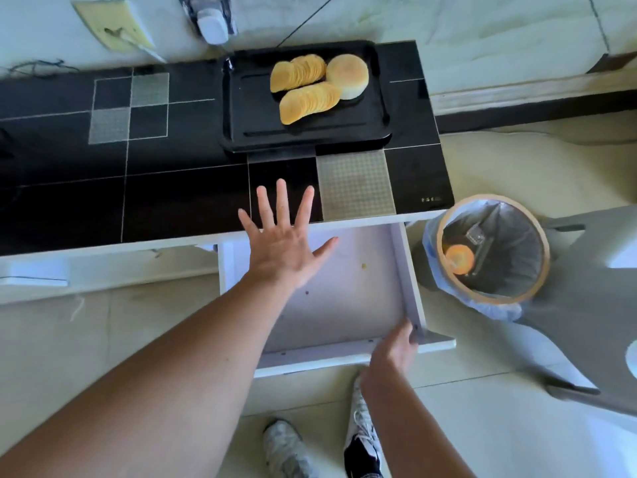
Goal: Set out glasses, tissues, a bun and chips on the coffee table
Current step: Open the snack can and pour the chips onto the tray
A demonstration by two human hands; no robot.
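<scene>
A black tray (262,129) sits on the black coffee table (155,188) and carries two fanned stacks of chips (308,100) and a round bun (348,75). Under the table's front edge a white drawer (344,305) stands pulled out with only a few crumbs in it. My left hand (286,246) is spread flat, fingers straight, over the drawer's back left corner and the table edge, holding nothing. My right hand (396,346) grips the drawer's front panel near its right corner. No glasses or tissues are in view.
A round bin (448,219) with a plastic liner stands right of the drawer, holding an orange lid and clear packaging. A grey stool-like piece (593,305) lies at the far right. A white power adapter (213,25) sits behind the table. My shoes (362,439) are below.
</scene>
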